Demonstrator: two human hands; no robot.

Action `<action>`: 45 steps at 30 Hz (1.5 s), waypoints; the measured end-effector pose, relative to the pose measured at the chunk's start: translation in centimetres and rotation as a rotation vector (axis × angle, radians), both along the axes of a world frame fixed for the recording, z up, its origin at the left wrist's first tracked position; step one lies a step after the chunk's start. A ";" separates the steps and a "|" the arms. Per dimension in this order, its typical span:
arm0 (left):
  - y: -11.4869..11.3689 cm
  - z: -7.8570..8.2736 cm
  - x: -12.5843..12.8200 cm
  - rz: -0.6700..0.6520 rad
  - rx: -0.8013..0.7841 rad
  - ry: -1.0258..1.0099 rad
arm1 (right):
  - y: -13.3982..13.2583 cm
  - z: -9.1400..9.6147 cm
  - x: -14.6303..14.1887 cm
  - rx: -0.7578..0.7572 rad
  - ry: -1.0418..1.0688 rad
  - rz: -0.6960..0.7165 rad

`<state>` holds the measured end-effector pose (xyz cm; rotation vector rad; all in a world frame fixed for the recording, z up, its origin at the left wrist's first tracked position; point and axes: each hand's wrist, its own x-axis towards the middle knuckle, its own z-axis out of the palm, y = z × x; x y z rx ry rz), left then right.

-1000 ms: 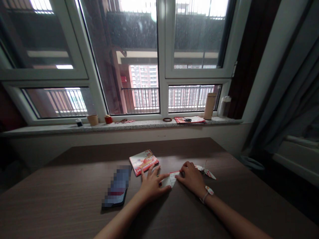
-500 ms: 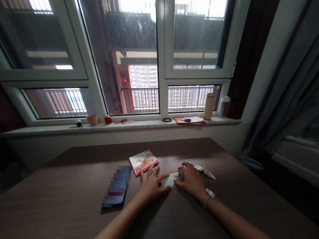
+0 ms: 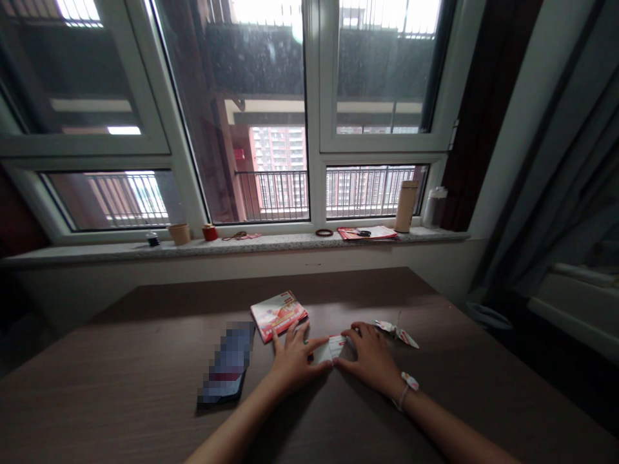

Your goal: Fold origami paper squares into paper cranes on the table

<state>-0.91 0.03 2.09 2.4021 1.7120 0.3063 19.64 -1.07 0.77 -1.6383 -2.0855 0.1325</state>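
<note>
A small folded piece of red-and-white paper [image 3: 333, 347] lies on the dark wooden table [image 3: 145, 361] between my hands. My left hand [image 3: 293, 361] rests flat on its left part, fingers spread. My right hand [image 3: 371, 359] presses on its right part with the fingers stretched and close together, the thumb pointing toward the left hand. A bracelet sits on my right wrist. A folded paper figure [image 3: 397, 332] lies just beyond my right hand.
A red-and-white paper packet [image 3: 279, 314] lies just beyond my left hand. A phone [image 3: 228, 370] lies to the left. The windowsill [image 3: 271, 243] carries a cup, a small red pot, papers, a tall flask [image 3: 405, 206] and a jar. A curtain hangs at the right.
My right hand has slid slightly left and nearer along the paper, covering more of its red edge. My left hand has stayed in place.
</note>
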 end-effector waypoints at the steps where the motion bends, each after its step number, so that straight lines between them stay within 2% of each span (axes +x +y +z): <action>1: 0.1 -0.1 0.0 -0.003 0.001 -0.003 | 0.1 0.0 0.1 -0.005 0.014 0.003; 12: 0.3 -0.4 -0.2 -0.009 0.005 -0.027 | 0.0 0.1 -0.1 0.110 0.017 0.016; 22: 0.5 -0.4 -0.2 -0.018 -0.010 -0.021 | 1.9 -0.3 0.4 0.124 0.057 -0.043; 34: 0.7 -0.7 -0.2 -0.025 0.004 -0.033 | 3.7 -0.8 1.2 0.179 -0.015 -0.077; 45: 0.5 -0.6 -0.5 -0.076 0.014 -0.028 | 3.6 -1.0 1.3 0.230 -0.079 -0.050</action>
